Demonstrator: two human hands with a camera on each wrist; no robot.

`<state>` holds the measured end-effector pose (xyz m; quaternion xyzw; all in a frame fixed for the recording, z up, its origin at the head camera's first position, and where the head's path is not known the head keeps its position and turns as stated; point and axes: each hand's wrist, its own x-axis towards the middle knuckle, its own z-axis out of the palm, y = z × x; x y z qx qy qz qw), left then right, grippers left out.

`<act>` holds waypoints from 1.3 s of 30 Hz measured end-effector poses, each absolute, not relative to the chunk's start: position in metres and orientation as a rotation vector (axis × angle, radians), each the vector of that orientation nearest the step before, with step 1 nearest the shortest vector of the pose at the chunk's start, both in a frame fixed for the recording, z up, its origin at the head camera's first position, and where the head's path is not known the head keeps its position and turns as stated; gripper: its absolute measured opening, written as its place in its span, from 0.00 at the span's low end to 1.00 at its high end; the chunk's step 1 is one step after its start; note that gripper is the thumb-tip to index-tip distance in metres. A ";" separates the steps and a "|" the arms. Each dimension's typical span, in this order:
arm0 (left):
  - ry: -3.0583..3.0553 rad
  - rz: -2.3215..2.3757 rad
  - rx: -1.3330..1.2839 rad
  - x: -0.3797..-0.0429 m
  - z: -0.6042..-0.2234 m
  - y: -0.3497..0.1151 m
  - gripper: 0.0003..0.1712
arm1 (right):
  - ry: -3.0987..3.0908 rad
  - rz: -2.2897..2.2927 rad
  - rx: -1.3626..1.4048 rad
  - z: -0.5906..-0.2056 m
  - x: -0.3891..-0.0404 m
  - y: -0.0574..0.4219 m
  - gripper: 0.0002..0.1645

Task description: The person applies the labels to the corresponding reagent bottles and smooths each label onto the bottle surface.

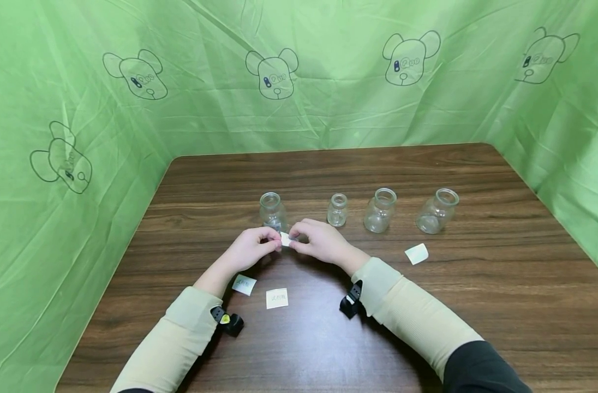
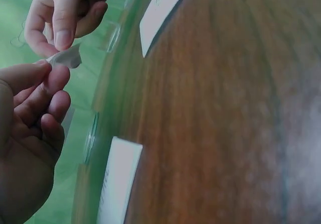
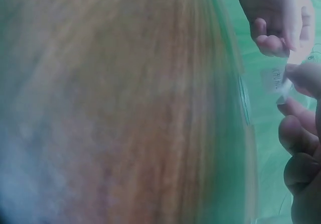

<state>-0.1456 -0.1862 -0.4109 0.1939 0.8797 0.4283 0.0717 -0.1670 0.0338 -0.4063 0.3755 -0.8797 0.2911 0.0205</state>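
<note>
Both hands meet over the table, just in front of the leftmost glass jar [image 1: 271, 210]. Between them is a small white paper slip [image 1: 286, 239]. My left hand [image 1: 252, 246] pinches its left end between thumb and forefinger, and my right hand [image 1: 323, 243] pinches the right end. Seen from the left wrist, the slip [image 2: 69, 58] is bent, with a corner standing out past the fingers. The right wrist view shows a label with handwriting [image 3: 273, 79] behind the fingertips. Much of the slip is hidden by the fingers.
To the right stand a small glass jar [image 1: 337, 210] and two larger ones, a middle jar [image 1: 379, 212] and an end jar [image 1: 435, 213]. A written paper [image 1: 276, 298], a bluish-white paper [image 1: 244, 284] and a curled paper [image 1: 417, 254] lie on the wooden table [image 1: 500, 305].
</note>
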 end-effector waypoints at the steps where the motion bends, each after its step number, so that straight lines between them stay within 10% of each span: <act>1: 2.630 1.301 0.582 -0.145 -0.410 -0.185 0.04 | -2.718 0.897 1.164 -0.406 -0.167 0.034 0.10; 39: 2.547 1.405 0.679 -0.143 -0.407 -0.146 0.05 | -2.762 1.426 0.948 -0.400 -0.154 0.055 0.06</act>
